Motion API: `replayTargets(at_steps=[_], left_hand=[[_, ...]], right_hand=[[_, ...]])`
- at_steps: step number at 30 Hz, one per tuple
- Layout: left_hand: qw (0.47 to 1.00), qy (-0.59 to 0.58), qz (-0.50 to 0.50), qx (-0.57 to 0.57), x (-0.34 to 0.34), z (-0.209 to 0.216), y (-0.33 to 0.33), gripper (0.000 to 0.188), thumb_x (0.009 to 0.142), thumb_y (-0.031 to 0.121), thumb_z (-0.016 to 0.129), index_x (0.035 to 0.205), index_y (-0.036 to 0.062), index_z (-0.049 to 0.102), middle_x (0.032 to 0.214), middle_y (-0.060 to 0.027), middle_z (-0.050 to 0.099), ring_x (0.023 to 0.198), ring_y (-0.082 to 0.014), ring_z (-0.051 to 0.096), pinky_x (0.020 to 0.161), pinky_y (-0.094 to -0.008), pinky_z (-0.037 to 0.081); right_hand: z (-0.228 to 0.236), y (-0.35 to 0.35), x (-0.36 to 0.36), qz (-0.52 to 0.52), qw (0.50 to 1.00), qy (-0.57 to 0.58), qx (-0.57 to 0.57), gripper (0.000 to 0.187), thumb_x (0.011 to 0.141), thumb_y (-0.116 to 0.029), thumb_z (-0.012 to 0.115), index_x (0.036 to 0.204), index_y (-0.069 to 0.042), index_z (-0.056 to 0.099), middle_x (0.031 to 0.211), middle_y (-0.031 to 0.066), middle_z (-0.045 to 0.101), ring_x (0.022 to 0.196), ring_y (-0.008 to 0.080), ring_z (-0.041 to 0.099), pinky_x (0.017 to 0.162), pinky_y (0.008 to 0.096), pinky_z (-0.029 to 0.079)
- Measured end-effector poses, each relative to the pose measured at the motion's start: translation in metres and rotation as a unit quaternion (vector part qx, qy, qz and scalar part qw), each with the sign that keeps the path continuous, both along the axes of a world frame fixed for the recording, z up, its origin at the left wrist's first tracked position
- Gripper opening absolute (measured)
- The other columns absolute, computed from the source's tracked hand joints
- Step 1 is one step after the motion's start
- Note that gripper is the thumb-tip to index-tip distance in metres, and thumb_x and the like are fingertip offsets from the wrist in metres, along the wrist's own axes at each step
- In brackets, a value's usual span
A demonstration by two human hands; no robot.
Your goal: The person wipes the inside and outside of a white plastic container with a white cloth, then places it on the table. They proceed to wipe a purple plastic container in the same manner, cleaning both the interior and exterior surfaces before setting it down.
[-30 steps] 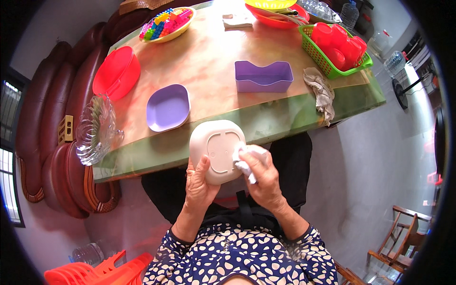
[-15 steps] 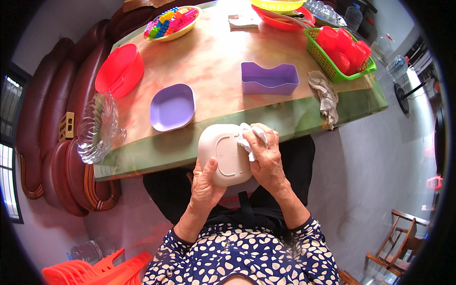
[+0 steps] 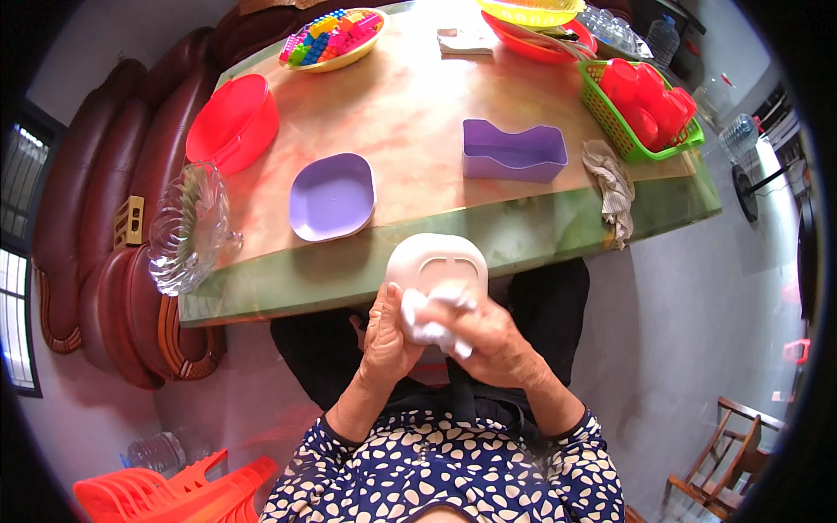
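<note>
A cream-coloured plastic dish (image 3: 440, 253), its underside facing up, is held over my lap just in front of the table edge. My left hand (image 3: 385, 342) grips its near left side, thumb on top. My right hand (image 3: 495, 344) is closed on a crumpled white cloth (image 3: 427, 329) pressed against the near part of the dish's underside. Its fingers are partly smeared by motion. Beyond the dish, a shallow purple dish (image 3: 333, 199) lies on the table, with a purple box with wavy-cut sides (image 3: 514, 157) to its right.
A red basin (image 3: 234, 122) and a clear glass bowl (image 3: 190, 231) stand at the left. A yellow bowl of toy bricks (image 3: 336, 39) is farther back. To the right are a beige rag (image 3: 609, 187) and a green basket (image 3: 610, 112) of red cups. The table edge (image 3: 288, 292) crosses before me.
My right hand has wiped the cloth from the dish's far right part down to its near left part. The dish has tilted and shifted slightly right in view.
</note>
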State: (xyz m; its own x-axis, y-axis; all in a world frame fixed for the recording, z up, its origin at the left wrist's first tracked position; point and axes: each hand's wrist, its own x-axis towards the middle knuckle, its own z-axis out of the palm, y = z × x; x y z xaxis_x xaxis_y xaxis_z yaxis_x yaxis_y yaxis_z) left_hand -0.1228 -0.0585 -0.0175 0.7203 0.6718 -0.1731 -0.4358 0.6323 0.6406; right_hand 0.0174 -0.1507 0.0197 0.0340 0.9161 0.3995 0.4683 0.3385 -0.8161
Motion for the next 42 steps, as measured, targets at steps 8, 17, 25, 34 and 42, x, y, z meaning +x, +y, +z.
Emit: replayTargets(at_steps=[8,17,25,34,42], left_hand=[[0.999,0.028,-0.002,0.036,0.008,0.012,0.001,0.063,0.101,0.053,0.025,0.144,0.0066,0.031,0.14,-0.0102,0.045,0.128,-0.0228,0.046,0.108,-0.0391,0.04],[0.999,0.025,-0.037,0.023,0.004,0.018,0.004,0.09,0.09,0.075,0.019,0.138,0.0019,0.039,0.129,-0.015,0.053,0.119,-0.0255,0.053,0.102,-0.0403,0.044],[0.995,0.034,0.026,0.091,0.014,0.02,0.009,0.058,0.096,0.038,0.056,0.141,0.0053,0.04,0.133,-0.0106,0.052,0.122,-0.023,0.052,0.105,-0.0398,0.043],[0.998,-0.006,0.037,0.045,0.021,0.028,0.021,0.042,0.095,0.024,0.061,0.131,0.0058,0.052,0.121,-0.0094,0.061,0.111,-0.0204,0.06,0.095,-0.0367,0.051],[0.99,0.018,0.131,0.041,0.038,0.038,0.039,0.041,0.094,0.029,0.063,0.128,0.0082,0.053,0.12,-0.0042,0.06,0.11,-0.0163,0.058,0.093,-0.0346,0.051]], right_hand=[[0.014,0.041,-0.006,-0.159,0.971,-0.174,0.045,0.053,0.069,0.001,0.064,0.122,-0.007,0.058,0.127,0.0189,0.049,0.115,0.038,0.048,0.1,0.0453,0.04],[0.025,0.018,-0.016,-0.026,0.978,-0.204,0.045,0.042,0.068,-0.005,0.07,0.109,-0.005,0.067,0.129,0.0128,0.05,0.119,0.0366,0.044,0.097,0.0475,0.044],[0.04,0.055,0.012,-0.138,0.977,-0.15,0.061,0.051,0.074,-0.009,0.066,0.124,-0.005,0.056,0.123,0.0222,0.052,0.114,0.0405,0.048,0.099,0.0474,0.039],[0.018,0.048,0.052,-0.208,0.977,-0.024,-0.024,0.052,0.071,0.007,0.055,0.122,-0.005,0.059,0.112,0.0213,0.056,0.103,0.0388,0.055,0.092,0.0414,0.045],[-0.012,0.007,0.022,-0.156,0.984,-0.074,-0.047,0.05,0.074,0.006,0.059,0.124,0.0,0.054,0.111,0.0242,0.054,0.102,0.0426,0.054,0.088,0.044,0.045]])
